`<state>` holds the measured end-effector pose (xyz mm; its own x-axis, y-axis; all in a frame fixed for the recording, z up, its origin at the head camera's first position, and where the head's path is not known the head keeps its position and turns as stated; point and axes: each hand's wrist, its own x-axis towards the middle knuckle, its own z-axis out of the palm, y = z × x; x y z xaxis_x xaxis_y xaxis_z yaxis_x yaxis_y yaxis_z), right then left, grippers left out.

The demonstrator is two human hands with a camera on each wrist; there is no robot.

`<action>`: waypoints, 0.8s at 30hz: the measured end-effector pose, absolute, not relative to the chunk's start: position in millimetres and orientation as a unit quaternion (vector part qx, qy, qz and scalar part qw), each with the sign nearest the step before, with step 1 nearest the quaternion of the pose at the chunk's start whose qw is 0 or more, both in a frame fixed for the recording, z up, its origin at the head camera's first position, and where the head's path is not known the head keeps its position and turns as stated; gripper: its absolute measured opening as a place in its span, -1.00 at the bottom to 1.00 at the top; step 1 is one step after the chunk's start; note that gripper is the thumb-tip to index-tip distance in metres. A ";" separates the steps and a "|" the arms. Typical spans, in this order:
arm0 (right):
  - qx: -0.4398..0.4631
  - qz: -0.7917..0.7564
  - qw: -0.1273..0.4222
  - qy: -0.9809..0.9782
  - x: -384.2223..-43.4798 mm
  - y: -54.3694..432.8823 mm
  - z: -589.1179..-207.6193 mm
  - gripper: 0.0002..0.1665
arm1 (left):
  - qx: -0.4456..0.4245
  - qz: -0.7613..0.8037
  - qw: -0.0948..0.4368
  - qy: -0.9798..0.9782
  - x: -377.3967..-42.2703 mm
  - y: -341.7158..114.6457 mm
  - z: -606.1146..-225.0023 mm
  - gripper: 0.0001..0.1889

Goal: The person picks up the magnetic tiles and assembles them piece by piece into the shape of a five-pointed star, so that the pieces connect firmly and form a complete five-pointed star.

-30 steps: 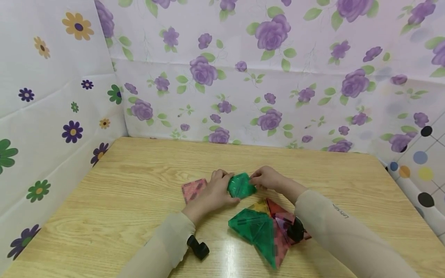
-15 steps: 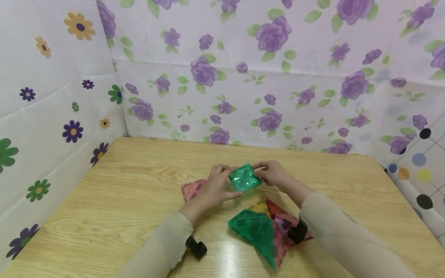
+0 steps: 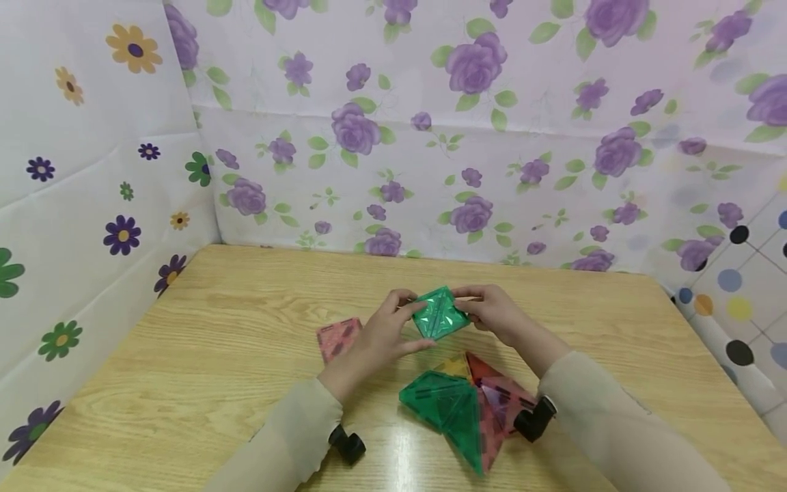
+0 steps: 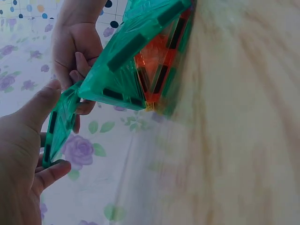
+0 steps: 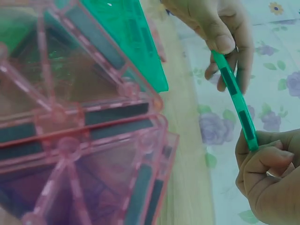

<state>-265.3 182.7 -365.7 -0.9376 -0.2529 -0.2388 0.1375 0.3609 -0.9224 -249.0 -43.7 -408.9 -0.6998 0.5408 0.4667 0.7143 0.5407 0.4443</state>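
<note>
Both hands hold a green translucent magnetic tile point(image 3: 440, 315) between them, above the table. It looks roughly square, with a line down its middle. My left hand point(image 3: 382, 333) pinches its left side, thumb at the near corner and fingers at the far edge. On the opposite side, my right hand point(image 3: 492, 313) pinches the tile's edge. In the right wrist view the tile point(image 5: 236, 101) appears edge-on, thin and flat. Nearer the body stands a joined shape of magnetic tiles point(image 3: 462, 413) in green, yellow, red and pink, its right part partly behind the right wrist's camera.
A pink square tile point(image 3: 339, 339) lies on the wooden table point(image 3: 258, 342), left of my left hand and partly covered by it. Flowered cloth point(image 3: 393, 137) hangs behind the table. Black cameras point(image 3: 348, 445) are strapped to the wrists.
The green tile has risen slightly, moved right and turned more of its shiny face into view. Both hands moved with it. The joined tiles and the pink tile stay in place.
</note>
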 end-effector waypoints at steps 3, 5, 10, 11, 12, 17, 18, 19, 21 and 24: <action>-0.040 -0.573 0.178 0.799 -263.2 187.9 -368.0 -0.52 | -0.390 -0.277 0.151 -0.865 -249.2 -42.6 -408.6 -0.36; -0.048 -0.578 0.187 0.793 -261.8 191.8 -369.7 -0.50 | -0.410 -0.245 0.182 -0.859 -249.9 -42.5 -409.3 -0.45; -0.056 -0.587 0.216 0.779 -258.0 199.7 -370.9 -0.48 | -0.438 -0.189 0.256 -0.841 -250.1 -39.6 -407.9 -0.68; -0.059 -0.588 0.219 0.777 -257.4 200.9 -370.8 -0.47 | -0.442 -0.178 0.263 -0.839 -249.8 -37.9 -406.6 -0.69; -0.058 -0.588 0.221 0.776 -257.0 201.8 -370.7 -0.48 | -0.447 -0.172 0.268 -0.836 -249.0 -35.6 -404.8 -0.71; -0.056 -0.584 0.225 0.778 -253.6 206.6 -372.4 -0.49 | -0.462 -0.146 0.271 -0.832 -245.9 -23.5 -397.6 -0.75; -0.052 -0.582 0.224 0.780 -252.5 207.8 -373.2 -0.49 | -0.464 -0.141 0.267 -0.833 -245.5 -21.5 -396.6 -0.76; -0.049 -0.580 0.223 0.782 -251.2 209.0 -374.0 -0.49 | -0.467 -0.134 0.259 -0.835 -245.2 -19.5 -395.6 -0.77; -0.042 -0.575 0.219 0.787 -248.7 211.8 -376.2 -0.49 | -0.473 -0.115 0.242 -0.839 -245.2 -15.3 -393.6 -0.79; -0.036 -0.565 0.212 0.797 -244.2 216.2 -379.5 -0.49 | -0.489 -0.086 0.206 -0.844 -245.9 -8.6 -390.8 -0.83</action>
<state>-244.2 216.2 -379.5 -0.9075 -0.2962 -0.2977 0.1829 0.3593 -0.9151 -245.9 -8.6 -390.8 -0.4379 0.7891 0.4307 0.8597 0.5077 -0.0562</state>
